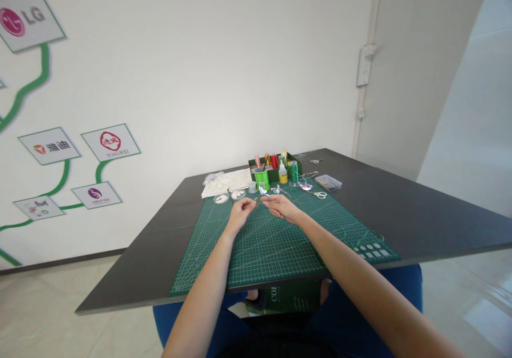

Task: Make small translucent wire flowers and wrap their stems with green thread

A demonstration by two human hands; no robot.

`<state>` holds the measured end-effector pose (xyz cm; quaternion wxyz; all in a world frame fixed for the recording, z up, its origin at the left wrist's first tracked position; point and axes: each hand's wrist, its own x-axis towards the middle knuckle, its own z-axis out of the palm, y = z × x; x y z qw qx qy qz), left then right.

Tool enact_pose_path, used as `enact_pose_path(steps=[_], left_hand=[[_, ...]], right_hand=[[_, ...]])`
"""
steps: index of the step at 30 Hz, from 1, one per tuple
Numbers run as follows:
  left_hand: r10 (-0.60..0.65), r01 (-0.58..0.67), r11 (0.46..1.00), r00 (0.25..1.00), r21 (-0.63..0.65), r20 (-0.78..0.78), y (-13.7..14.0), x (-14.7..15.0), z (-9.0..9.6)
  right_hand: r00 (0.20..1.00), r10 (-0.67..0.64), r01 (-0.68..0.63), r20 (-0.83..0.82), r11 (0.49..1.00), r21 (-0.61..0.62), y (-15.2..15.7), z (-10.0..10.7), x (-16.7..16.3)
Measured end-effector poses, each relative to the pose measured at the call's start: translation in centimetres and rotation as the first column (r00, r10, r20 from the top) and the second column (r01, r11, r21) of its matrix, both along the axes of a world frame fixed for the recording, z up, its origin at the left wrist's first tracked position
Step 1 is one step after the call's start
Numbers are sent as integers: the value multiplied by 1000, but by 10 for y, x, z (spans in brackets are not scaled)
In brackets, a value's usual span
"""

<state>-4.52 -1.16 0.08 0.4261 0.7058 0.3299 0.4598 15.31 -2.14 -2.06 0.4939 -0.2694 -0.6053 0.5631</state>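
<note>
Over the far half of the green cutting mat (264, 246), both hands work close together. My left hand (240, 213) is closed in a pinch, thumb and index finger pressed together at a tiny item too small to name. Just to its right, my right hand (281, 207) points its fingertips towards the same spot. Its fingers look pressed together, and what they hold is too small to make out. Beyond the hands stand a bright green tin (262, 179), a glue bottle (283, 173) with a yellow label and a green thread spool (294, 172).
A dark green box (273, 175) of thread spools stands behind. Scissors (320, 195) and a clear plastic case (328, 182) lie right; more scissors (316, 161) lie farther back. Two round dishes (221, 199) and white patterned sheets (228, 182) are at left. The black table (152, 251) surrounds the mat.
</note>
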Motion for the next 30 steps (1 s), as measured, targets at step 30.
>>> enact_pose_path(steps=[30], left_hand=[[-20,21,999,999,-48,32,6,-2,-8]], right_hand=[[1000,18,-18,-3,1000,25,1,-1,-1]])
